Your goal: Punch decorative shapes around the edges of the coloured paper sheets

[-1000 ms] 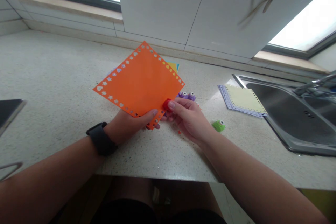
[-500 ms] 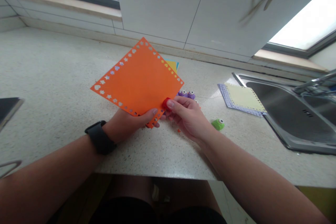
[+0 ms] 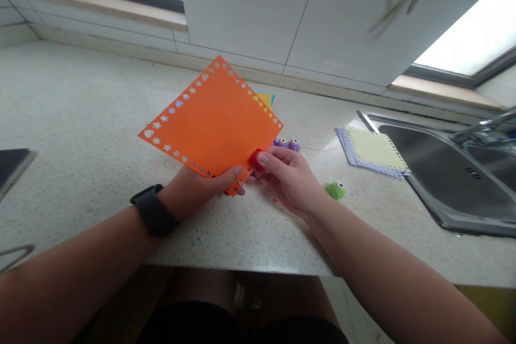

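Observation:
An orange sheet (image 3: 213, 123) with star, heart and flower holes along its edges is held up over the counter, turned like a diamond. My left hand (image 3: 209, 181) grips its lower corner, thumb on top and fingers beneath. At the lower right edge of the sheet, my right hand (image 3: 284, 172) is closed on a red punch (image 3: 256, 159), with the thumb on it. Purple punches (image 3: 294, 144) stand just beyond my right hand, partly hidden. A green punch (image 3: 336, 190) lies to the right of that hand.
Punched pale yellow (image 3: 374, 148) and lilac sheets (image 3: 347, 150) overlap the rim of a steel sink (image 3: 439, 215) at the right. Yellow and blue sheets (image 3: 265, 98) show behind the orange one. A dark flat object (image 3: 14, 169) lies at the left. An orange scrap (image 3: 275, 200) is on the counter (image 3: 242, 242).
Hardly anything differs. The orange sheet has shifted very slightly, while both hands keep their holds.

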`<state>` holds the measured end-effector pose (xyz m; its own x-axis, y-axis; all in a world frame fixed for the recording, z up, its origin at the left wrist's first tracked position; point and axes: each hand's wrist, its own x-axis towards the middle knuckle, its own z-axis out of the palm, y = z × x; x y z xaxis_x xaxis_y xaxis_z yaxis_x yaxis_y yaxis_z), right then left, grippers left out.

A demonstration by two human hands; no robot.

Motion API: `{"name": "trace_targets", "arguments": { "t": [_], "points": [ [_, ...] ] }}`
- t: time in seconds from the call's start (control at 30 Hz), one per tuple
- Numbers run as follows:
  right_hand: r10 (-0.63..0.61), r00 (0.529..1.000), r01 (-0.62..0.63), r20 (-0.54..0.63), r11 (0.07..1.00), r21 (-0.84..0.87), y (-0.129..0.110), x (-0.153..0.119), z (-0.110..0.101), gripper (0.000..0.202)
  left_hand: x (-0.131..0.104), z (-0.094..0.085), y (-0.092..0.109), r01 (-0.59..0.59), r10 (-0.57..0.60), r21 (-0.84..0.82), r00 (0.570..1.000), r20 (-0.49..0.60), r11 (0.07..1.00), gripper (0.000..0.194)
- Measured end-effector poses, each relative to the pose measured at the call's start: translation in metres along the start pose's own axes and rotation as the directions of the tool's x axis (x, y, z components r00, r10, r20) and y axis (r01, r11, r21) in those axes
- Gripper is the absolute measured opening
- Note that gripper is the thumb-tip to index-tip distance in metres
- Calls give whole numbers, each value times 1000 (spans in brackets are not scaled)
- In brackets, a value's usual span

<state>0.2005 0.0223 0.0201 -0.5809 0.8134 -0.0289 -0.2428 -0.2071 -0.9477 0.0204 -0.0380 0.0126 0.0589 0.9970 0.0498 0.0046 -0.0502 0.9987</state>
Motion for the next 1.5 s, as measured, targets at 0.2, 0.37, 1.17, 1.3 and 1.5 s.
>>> {"name": "trace_targets", "arguments": {
  "t": [0.2,0.37,1.17,1.3,1.5],
  "points": [
    [10,1000,-10,3,1000,-1,-1,-1,1,23,1,2,-1,2,-2,-46,1000,-2,999,24],
    [-5,1000,5,11,1000,-12,-2,-1,1,24,0,0,-4,13,-13,-52,1000,6,999,32],
    [-6,1000,6,-3,999,-33,0,0,0,28,-1,3,4,-5,5,-35,1000,-3,999,24],
    [-13,1000,13,13,999,-33,0,-1,-1,26,-2,3,4,17,-17,-16,1000,-6,1000,24],
    [-2,1000,2,-6,999,-47,0,0,-1,28,-3,2,5,21,-21,-14,1000,7,1000,26]
  ]
}}
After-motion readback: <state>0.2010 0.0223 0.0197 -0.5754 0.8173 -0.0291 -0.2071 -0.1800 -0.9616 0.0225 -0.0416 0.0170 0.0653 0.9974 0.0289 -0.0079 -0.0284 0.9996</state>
